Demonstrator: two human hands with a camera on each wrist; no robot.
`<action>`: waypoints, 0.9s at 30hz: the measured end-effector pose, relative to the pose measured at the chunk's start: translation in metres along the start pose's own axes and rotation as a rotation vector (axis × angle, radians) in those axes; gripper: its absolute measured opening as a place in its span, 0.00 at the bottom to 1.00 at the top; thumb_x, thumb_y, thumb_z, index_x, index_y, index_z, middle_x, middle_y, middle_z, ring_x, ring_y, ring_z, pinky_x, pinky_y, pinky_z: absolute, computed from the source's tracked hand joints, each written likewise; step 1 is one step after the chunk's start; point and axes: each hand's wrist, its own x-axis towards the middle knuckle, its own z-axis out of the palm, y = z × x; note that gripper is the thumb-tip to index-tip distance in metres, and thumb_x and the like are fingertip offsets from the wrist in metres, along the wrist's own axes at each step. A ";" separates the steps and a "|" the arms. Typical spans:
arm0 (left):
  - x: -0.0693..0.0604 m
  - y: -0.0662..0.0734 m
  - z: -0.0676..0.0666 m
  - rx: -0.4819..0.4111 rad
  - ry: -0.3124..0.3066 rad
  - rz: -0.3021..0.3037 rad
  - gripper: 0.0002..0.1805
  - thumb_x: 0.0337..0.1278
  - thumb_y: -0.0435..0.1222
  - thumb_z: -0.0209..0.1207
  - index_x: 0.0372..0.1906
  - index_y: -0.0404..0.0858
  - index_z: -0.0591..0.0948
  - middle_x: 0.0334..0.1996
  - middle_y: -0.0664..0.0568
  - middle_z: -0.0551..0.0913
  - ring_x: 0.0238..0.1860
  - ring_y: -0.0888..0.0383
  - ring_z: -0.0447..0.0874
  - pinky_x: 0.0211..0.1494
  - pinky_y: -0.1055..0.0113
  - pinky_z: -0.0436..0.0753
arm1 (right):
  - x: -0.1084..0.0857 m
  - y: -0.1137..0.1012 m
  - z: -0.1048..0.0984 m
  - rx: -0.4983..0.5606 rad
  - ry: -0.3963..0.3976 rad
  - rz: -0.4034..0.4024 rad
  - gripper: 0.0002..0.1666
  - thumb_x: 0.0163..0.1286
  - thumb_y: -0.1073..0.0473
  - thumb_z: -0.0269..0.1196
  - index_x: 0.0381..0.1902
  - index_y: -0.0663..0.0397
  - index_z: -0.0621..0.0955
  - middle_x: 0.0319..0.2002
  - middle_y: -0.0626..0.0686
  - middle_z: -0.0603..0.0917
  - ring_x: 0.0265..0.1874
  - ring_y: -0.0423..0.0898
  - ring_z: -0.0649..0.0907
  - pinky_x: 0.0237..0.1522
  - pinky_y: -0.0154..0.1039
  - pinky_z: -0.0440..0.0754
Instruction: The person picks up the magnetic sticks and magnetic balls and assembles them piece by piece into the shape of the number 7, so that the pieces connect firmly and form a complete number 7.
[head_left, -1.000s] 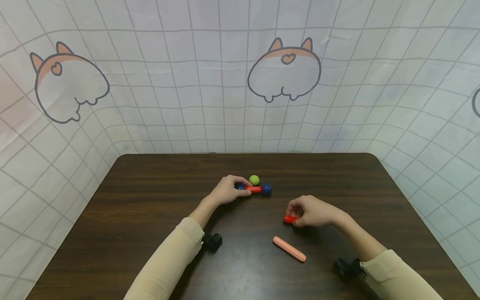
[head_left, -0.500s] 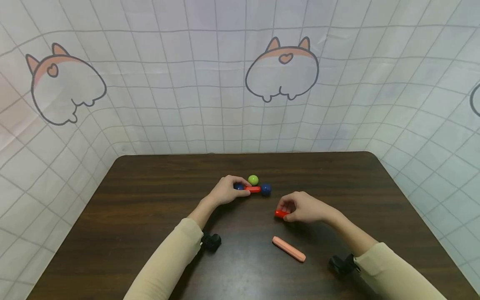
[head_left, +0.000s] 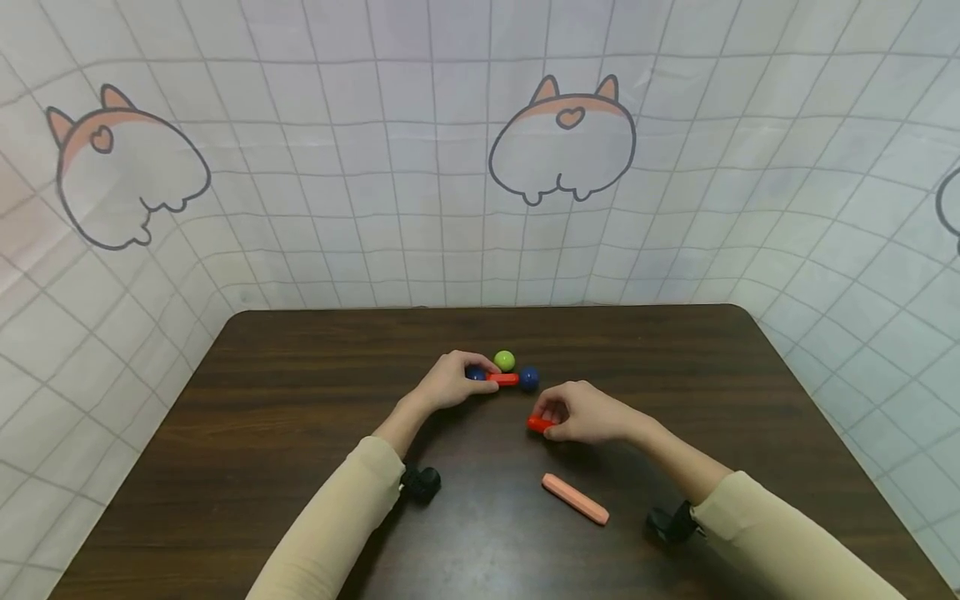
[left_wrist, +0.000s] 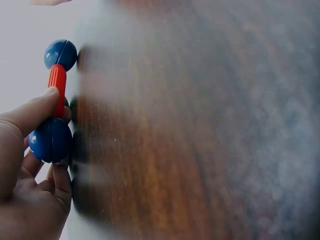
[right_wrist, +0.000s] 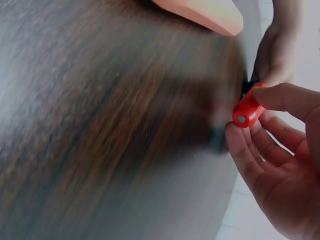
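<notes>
Left grip (head_left: 450, 379): thumb and fingers pinch a red rod (head_left: 504, 379) near its left end. Rod runs roughly crosswise, a ball at each end: right blue ball (head_left: 528, 378) fully in sight in the head view; left blue ball (left_wrist: 51, 140) partly covered by the fingers there, clearer from the left wrist. Green ball (head_left: 504, 361) sits just beyond this rod on the far side; touching or apart, cannot tell.

Right grip (head_left: 588, 412): thumb and fingers pinch a second rod, the short red piece (head_left: 538, 424). Its free end points left in the head view; a small grey disc (right_wrist: 241, 119) marks the end face seen from the right wrist. Piece is apart from the right blue ball, on the person's side of it. Raised or resting: cannot tell.

Peach bar (head_left: 575, 499) lies aslant on the dark wood-grain surface (head_left: 262, 375), nearer the person than the right grip, untouched. White gridded sheet (head_left: 375, 167) with outlined animal drawings stands behind.
</notes>
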 end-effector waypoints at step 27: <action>0.001 -0.003 0.001 -0.020 0.004 0.014 0.12 0.62 0.43 0.72 0.49 0.47 0.90 0.46 0.54 0.85 0.37 0.55 0.76 0.38 0.63 0.76 | 0.034 -0.034 0.020 -0.020 -0.074 -0.082 0.11 0.64 0.65 0.71 0.45 0.58 0.85 0.32 0.43 0.84 0.32 0.37 0.82 0.39 0.36 0.82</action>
